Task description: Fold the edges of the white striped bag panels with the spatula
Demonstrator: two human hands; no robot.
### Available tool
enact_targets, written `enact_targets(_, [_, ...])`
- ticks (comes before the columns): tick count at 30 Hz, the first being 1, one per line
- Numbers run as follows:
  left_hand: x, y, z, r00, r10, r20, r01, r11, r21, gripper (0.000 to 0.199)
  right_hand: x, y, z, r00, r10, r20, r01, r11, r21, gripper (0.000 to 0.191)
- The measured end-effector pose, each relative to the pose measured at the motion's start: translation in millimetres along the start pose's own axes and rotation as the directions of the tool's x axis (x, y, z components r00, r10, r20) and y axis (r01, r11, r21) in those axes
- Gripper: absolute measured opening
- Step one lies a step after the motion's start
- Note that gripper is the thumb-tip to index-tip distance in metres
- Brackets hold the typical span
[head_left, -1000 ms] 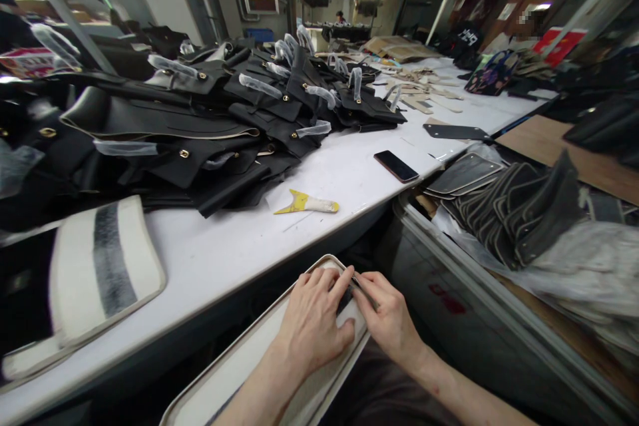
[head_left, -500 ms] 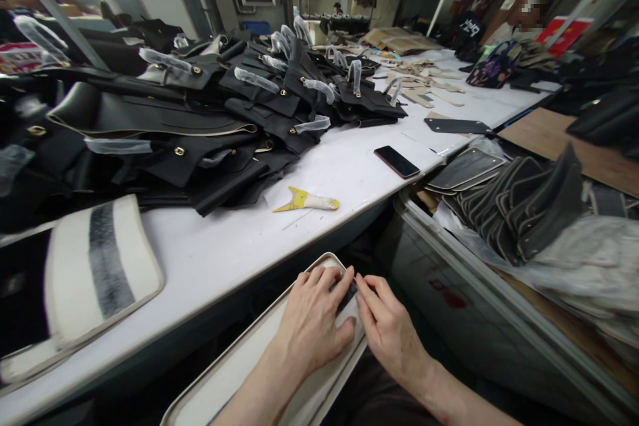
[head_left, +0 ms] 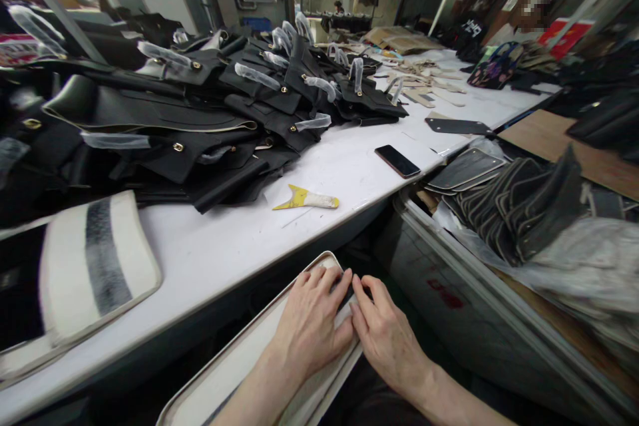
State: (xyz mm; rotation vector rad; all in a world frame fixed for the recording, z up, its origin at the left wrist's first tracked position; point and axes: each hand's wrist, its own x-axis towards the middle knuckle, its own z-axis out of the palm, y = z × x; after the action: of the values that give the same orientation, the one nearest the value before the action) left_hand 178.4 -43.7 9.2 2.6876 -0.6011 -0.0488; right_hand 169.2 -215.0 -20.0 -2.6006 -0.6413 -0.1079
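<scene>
A long white bag panel [head_left: 249,353] with rounded corners and a raised rim lies at a slant in front of me, below the table edge. My left hand [head_left: 314,319] rests flat across its far end, fingers stretched forward and thumb apart. At the panel's right rim, my right hand [head_left: 382,329] has its fingertips and thumb bent in against the edge, close to the left index finger. A dark patch [head_left: 345,296] shows between the hands, partly covered by fingers. Whatever lies under the fingertips is hidden.
On the white table [head_left: 210,259] lie a yellow forked tool [head_left: 305,198], a phone [head_left: 397,161], a white piece with a dark stripe [head_left: 102,266] and piled black bags [head_left: 269,90]. A bin [head_left: 444,293] of dark panels [head_left: 519,206] stands at right.
My right hand has shifted slightly left, its thumb now lower and nearer the left hand, the fingers a little more spread. The left hand stays in place on the panel.
</scene>
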Motion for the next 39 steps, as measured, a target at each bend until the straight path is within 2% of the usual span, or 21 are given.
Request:
enact_targets(6, [2.3, -0.4, 0.6, 1.0, 0.008, 0.011, -0.008, 1.0, 0.013, 0.048, 3.6, -3.4, -1.9, 0.999, -0.018, 0.05, 0.021, 0.997, -0.078, 0.04])
enact_targets(9, [4.9, 0.7, -0.8, 1.0, 0.021, 0.021, -0.021, 1.0, 0.019, 0.046, 7.2, -1.1, -6.9, 0.997, -0.034, 0.076, 0.037, 0.999, -0.041, 0.04])
enact_targets(12, [4.7, 1.6, -1.5, 0.999, 0.017, 0.036, -0.018, 0.999, 0.029, 0.05, 15.8, 9.5, -14.4, 0.995, -0.011, 0.103, -0.006, 0.986, 0.164, 0.036])
enact_targets(15, [2.3, 1.3, -0.6, 0.999, 0.01, 0.038, -0.011, 1.0, 0.022, 0.057, 31.2, 28.2, -16.6, 0.975, 0.145, 0.167, -0.207, 0.865, 0.457, 0.034])
enact_targets(18, [-0.2, 0.2, 0.1, 1.0, -0.003, 0.002, 0.003, 1.0, 0.001, 0.057, 48.4, 46.1, -10.1, 0.906, 0.28, 0.316, -0.421, 0.654, 0.628, 0.03])
enact_targets(20, [-1.6, -0.1, 0.2, 1.0, -0.019, -0.019, 0.018, 0.999, -0.029, 0.054, 57.7, 54.0, -5.0, 0.867, 0.255, 0.428, -0.494, 0.549, 0.674, 0.035])
enact_targets(23, [-3.7, -0.1, 0.3, 0.998, -0.049, -0.038, 0.045, 0.995, -0.093, 0.051, 68.4, 61.0, -3.0, 0.802, 0.146, 0.579, -0.571, 0.474, 0.67, 0.044])
enact_targets(28, [-6.2, -1.7, 2.4, 0.995, -0.082, -0.064, 0.069, 0.981, -0.182, 0.048, 87.9, 67.1, -11.7, 0.661, 0.037, 0.75, -0.673, 0.471, 0.57, 0.048])
enact_targets(33, [-6.7, -5.0, 5.2, 0.992, -0.11, -0.061, 0.091, 0.964, -0.25, 0.045, 110.3, 65.1, -16.3, 0.524, 0.041, 0.851, -0.728, 0.541, 0.422, 0.052])
enact_targets(36, [-8.2, -4.3, 7.7, 0.99, -0.126, -0.066, 0.106, 0.963, -0.247, 0.044, 117.0, 62.8, -15.4, 0.467, 0.068, 0.882, -0.743, 0.57, 0.35, 0.053])
enact_targets(39, [-9.9, -2.3, 10.2, 0.988, -0.136, -0.079, 0.114, 0.964, -0.238, 0.044, 114.7, 60.1, -14.0, 0.461, 0.081, 0.883, -0.745, 0.576, 0.336, 0.053])
